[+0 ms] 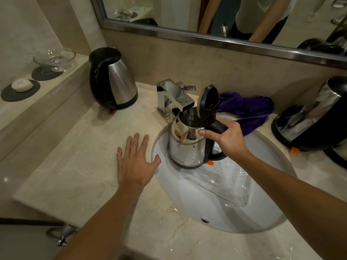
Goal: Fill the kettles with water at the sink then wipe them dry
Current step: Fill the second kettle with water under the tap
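Observation:
My right hand (223, 136) grips the black handle of a steel kettle (185, 147), holding it over the white sink (259, 218) with its lid (208, 102) flipped up and its mouth under the chrome faucet (171, 96). My left hand (136, 162) rests flat with spread fingers on the marble counter (75, 169), thumb at the sink's rim. A second steel kettle (114, 79) stands shut at the back left. A third kettle (311, 117) stands at the right edge. A purple cloth (247, 109) lies crumpled behind the sink.
A raised ledge on the left holds a glass bowl (54, 58) and a soap bar (22, 85) on dark coasters. A mirror (225, 17) runs along the back wall. A clear glass tray (219, 182) lies inside the basin.

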The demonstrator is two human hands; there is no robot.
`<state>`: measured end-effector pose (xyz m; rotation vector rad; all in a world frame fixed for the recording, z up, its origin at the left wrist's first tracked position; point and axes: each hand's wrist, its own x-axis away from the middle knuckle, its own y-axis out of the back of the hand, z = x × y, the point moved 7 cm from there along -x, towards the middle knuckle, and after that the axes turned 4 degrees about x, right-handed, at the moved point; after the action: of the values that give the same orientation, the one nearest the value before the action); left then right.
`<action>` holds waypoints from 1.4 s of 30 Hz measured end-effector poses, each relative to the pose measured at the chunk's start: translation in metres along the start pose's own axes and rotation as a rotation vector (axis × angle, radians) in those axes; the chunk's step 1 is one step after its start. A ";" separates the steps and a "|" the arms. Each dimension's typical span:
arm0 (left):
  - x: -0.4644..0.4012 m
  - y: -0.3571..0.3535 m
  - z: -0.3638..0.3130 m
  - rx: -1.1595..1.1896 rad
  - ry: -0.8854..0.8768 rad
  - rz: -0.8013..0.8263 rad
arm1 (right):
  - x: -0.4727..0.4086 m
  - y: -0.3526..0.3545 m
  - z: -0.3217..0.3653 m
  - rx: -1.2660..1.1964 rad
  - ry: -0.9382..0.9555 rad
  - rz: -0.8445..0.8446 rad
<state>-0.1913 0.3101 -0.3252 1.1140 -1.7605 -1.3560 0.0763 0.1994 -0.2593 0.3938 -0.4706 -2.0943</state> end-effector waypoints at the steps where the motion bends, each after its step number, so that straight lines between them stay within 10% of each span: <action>1: 0.000 0.000 0.000 0.004 0.001 -0.001 | 0.000 0.000 0.000 -0.002 -0.001 -0.001; 42: 0.000 -0.001 0.000 -0.029 0.000 0.012 | 0.001 -0.001 0.004 -0.019 0.019 -0.003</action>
<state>-0.1915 0.3098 -0.3259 1.0859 -1.7395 -1.3702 0.0736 0.1999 -0.2567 0.4034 -0.4395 -2.0947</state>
